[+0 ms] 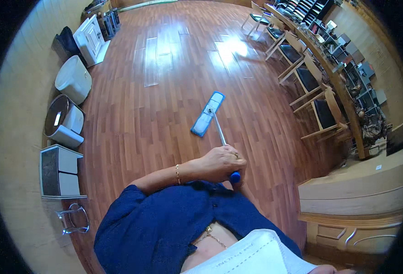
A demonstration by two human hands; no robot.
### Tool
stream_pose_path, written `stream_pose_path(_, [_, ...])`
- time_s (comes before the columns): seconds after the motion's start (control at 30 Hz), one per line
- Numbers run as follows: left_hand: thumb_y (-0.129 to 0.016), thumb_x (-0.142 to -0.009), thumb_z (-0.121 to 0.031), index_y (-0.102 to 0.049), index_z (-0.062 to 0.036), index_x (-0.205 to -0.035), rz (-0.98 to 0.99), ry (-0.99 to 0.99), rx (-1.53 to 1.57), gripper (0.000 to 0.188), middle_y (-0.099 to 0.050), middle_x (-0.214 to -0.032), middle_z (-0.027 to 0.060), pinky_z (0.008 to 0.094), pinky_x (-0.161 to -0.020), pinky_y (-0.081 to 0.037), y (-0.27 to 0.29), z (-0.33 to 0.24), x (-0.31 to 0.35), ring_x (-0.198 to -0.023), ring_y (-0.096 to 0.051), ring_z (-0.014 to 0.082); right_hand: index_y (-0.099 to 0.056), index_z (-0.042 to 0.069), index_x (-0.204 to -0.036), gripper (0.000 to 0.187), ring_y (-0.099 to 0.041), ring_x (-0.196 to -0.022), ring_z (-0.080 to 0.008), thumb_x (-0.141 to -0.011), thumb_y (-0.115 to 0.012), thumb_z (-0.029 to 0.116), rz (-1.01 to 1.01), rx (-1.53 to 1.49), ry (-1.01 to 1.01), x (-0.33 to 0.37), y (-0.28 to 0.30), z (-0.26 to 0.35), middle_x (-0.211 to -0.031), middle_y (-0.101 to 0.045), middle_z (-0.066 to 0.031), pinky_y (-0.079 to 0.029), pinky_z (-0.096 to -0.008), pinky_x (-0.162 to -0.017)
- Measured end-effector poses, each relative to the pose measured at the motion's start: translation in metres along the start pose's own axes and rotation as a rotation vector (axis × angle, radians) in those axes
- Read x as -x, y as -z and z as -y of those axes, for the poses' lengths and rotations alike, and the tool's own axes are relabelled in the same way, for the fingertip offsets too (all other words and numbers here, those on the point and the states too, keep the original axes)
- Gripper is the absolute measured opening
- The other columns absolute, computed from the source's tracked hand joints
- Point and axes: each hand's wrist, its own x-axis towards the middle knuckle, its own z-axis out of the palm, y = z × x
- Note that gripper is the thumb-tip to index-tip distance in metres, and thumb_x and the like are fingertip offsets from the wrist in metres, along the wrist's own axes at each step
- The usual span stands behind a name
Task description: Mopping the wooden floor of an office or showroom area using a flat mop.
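Observation:
A flat mop (203,121) with a long, pale blue-edged head lies slantwise on the wood floor ahead of me. Its silver pole (219,129) rises toward my body and ends in a blue cap (235,177). My left hand (217,162), with a gold bracelet at the wrist, is closed round the upper pole. Close against it, at the capped end, is my right hand (242,175), closed on the handle and mostly hidden behind the left hand.
Along the left wall stand a wire-framed stool (73,218), a low cabinet (61,171), white bins (73,80) and a white panel (91,36). Chairs (322,112) line a long wooden counter (333,77) on the right. A wooden cabinet (354,196) is near my right side.

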Motion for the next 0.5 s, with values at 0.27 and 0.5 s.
stream_pose_path(0.27, [-0.079,-0.068,-0.019,-0.046,-0.0130,-0.134,0.046,0.267,0.066,0.074,-0.049,-0.136,0.0117,0.0444,-0.102,-0.041,0.050,0.201,-0.030,-0.127,-0.047,0.0310,-0.063,0.006,-0.094,0.018,-0.065,-0.107,-0.0273,-0.077,-0.070,0.007,-0.205,0.251,0.298,-0.213,0.016,-0.090,-0.108,-0.068,-0.0163,-0.054,-0.0362,-0.087])
stream_pose_path(0.5, [-0.069,-0.079,-0.035,-0.060,-0.0149,-0.119,0.429,1.081,-0.191,0.046,-0.068,-0.106,0.0111,0.0452,-0.077,-0.052,-0.010,0.428,0.113,-0.098,-0.065,0.0311,-0.066,0.005,-0.090,0.011,-0.067,-0.096,-0.0256,-0.079,-0.065,0.003,-0.261,0.035,0.319,-0.410,0.003,-0.256,-0.097,-0.069,-0.0151,-0.052,-0.0377,-0.088])
